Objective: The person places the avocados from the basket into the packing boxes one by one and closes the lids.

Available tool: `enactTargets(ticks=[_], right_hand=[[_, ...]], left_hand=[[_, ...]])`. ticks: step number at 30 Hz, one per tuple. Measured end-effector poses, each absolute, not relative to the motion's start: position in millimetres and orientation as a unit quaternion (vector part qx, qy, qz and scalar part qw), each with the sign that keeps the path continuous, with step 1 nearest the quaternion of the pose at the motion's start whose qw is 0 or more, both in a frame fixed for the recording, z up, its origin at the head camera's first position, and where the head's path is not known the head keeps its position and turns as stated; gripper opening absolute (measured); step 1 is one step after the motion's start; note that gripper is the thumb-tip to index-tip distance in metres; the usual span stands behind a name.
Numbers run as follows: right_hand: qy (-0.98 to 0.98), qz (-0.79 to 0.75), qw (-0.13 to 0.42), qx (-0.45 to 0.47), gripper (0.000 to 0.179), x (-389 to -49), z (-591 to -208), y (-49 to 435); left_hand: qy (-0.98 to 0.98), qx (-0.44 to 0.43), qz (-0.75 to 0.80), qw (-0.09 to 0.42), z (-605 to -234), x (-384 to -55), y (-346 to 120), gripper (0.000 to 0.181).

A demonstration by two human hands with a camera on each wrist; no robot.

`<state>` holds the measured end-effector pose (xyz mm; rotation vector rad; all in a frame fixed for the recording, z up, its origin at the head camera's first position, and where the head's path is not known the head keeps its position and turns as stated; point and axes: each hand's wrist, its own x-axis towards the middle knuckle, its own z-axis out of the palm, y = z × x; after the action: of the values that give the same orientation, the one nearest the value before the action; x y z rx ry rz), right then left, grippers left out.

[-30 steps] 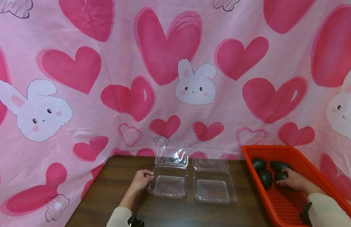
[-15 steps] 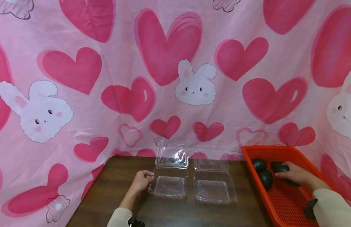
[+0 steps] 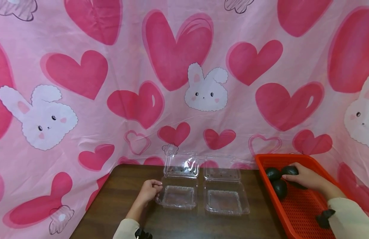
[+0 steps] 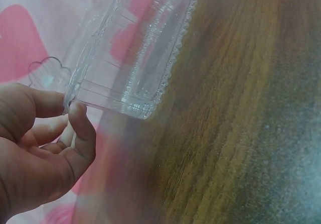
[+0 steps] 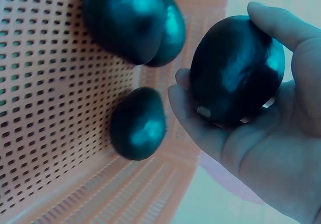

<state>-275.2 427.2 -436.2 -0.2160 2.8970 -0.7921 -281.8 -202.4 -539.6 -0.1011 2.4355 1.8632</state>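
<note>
My right hand grips a dark green avocado, thumb on one side and fingers curled round the other. It is raised over the orange basket, where more avocados lie; one of them shows apart from an overlapping pair in the right wrist view. On the left, my left hand pinches the rim of a clear plastic clamshell container between thumb and finger, at its left edge. The container's lid stands open behind its base.
A second clear clamshell container stands open to the right of the first, between it and the basket. Both are on a brown wooden table. A pink heart-patterned cloth hangs behind the table.
My right hand has lifted the avocado and moved it slightly towards the back of the basket. My left hand stays on the container's rim.
</note>
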Motion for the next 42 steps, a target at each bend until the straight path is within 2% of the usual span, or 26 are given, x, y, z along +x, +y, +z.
enactTargets(ticks=[13,19,22,28,30,37,42], right_hand=[[0.961,-0.260,0.029,-0.084,0.068,-269.3,-411.0,386.0],[0.961,-0.261,0.031,-0.086,0.083,-267.4,-399.3,366.1],[0.957,-0.271,0.032,-0.093,0.081,-268.0,-396.3,354.4],[0.952,-0.289,0.041,-0.092,0.081,-269.5,-396.1,334.5],[0.953,-0.286,0.037,-0.092,0.085,-271.0,-398.3,328.6],[0.950,-0.298,0.022,-0.093,0.080,-272.7,-406.3,302.1],[0.945,-0.313,0.012,-0.097,0.083,-275.9,-411.2,282.0]], left_hand=[[0.793,-0.031,0.607,0.040,-541.1,-283.0,-203.0,0.018],[0.792,-0.029,0.609,0.040,-540.7,-283.7,-201.7,0.018],[0.792,-0.031,0.609,0.038,-539.4,-282.5,-201.3,0.018],[0.793,-0.029,0.608,0.036,-540.8,-282.4,-202.3,0.017],[0.795,-0.032,0.605,0.035,-542.1,-283.0,-202.2,0.017],[0.795,-0.033,0.604,0.035,-541.1,-281.8,-201.5,0.017],[0.793,-0.033,0.607,0.037,-539.2,-281.7,-201.0,0.018]])
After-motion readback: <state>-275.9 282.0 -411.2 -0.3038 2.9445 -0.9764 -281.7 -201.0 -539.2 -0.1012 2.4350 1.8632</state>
